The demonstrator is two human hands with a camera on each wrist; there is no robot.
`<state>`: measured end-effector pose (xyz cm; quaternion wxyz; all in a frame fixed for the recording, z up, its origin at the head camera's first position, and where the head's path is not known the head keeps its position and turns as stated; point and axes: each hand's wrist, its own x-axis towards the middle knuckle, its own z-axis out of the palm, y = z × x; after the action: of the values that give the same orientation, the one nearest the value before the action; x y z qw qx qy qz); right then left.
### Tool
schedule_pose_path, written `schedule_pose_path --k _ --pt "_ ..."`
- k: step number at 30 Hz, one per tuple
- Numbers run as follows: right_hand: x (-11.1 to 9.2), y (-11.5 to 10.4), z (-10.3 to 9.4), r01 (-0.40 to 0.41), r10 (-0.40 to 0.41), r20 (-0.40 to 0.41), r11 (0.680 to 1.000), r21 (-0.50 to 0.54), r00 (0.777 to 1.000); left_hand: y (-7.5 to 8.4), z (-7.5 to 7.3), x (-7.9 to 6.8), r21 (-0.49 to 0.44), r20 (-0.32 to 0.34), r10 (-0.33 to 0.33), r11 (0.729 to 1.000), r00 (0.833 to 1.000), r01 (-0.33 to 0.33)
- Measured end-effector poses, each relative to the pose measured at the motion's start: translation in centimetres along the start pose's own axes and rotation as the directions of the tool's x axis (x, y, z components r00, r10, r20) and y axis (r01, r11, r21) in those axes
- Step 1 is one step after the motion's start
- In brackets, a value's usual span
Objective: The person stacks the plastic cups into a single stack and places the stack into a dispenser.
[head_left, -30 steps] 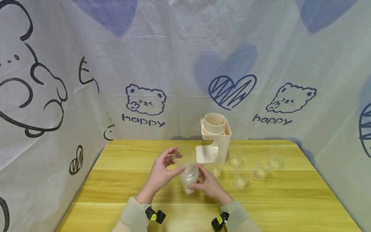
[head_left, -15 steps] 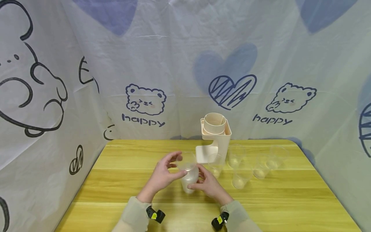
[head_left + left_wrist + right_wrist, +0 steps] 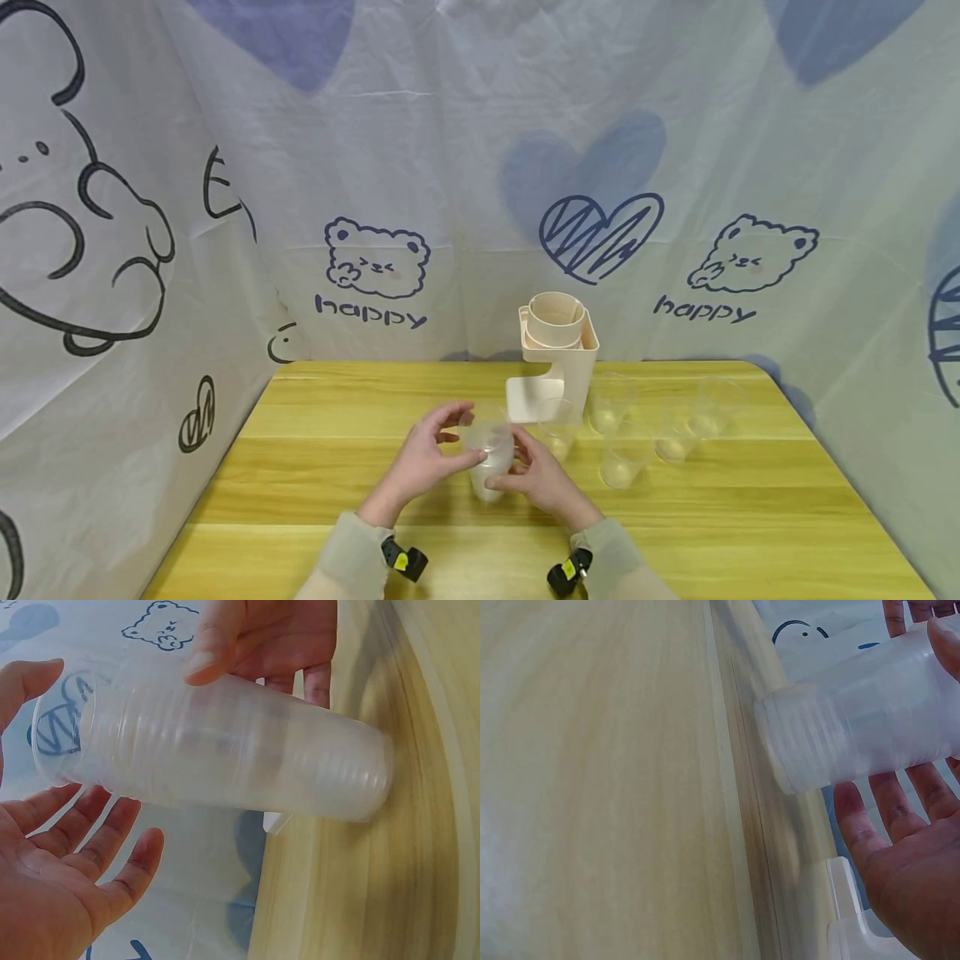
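A nested stack of clear plastic cups stands near the middle of the wooden table, its lower end close to the tabletop. My right hand grips the stack's lower part from the right, thumb on the near side. Around the upper rim, my left hand holds the top plastic cup with thumb and fingers on opposite sides. That cup sits inside the stack with only its rim portion sticking out, as the left wrist view shows. In the right wrist view, the stack's ridged base points toward the table.
Behind the hands stands a cream-coloured holder with a round cup-like container on top. Several separate clear cups stand to the right, among them a near cup and a far-right cup. A printed curtain hangs behind the table.
My left hand has moved slightly down, and the top cup has sunk deeper into the stack. The right hand keeps its grip in the same place.
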<state>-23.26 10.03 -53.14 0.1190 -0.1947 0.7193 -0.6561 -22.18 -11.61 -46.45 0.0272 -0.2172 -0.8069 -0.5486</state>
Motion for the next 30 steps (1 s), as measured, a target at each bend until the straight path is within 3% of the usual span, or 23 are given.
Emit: schedule_pose_path --k 12,19,27,30 --pt "0.0 -0.1 0.0 -0.010 0.010 -0.009 1.000 0.009 1.000 -0.9 0.4 -0.2 -0.035 0.019 -0.009 0.999 1.000 0.010" --pt "0.0 -0.3 0.1 -0.030 0.030 -0.015 1.000 0.009 0.999 -1.5 0.6 -0.3 0.003 0.033 -0.023 1.000 0.999 0.023" --pt "-0.8 -3.1 0.5 -0.035 0.035 -0.005 0.999 0.007 0.999 -1.9 0.7 -0.5 0.015 0.056 -0.052 0.999 0.997 0.051" --pt "-0.7 -2.5 0.4 -0.031 0.031 -0.007 1.000 0.002 0.999 -0.2 0.5 -0.8 -0.009 0.059 -0.052 0.999 0.997 0.052"
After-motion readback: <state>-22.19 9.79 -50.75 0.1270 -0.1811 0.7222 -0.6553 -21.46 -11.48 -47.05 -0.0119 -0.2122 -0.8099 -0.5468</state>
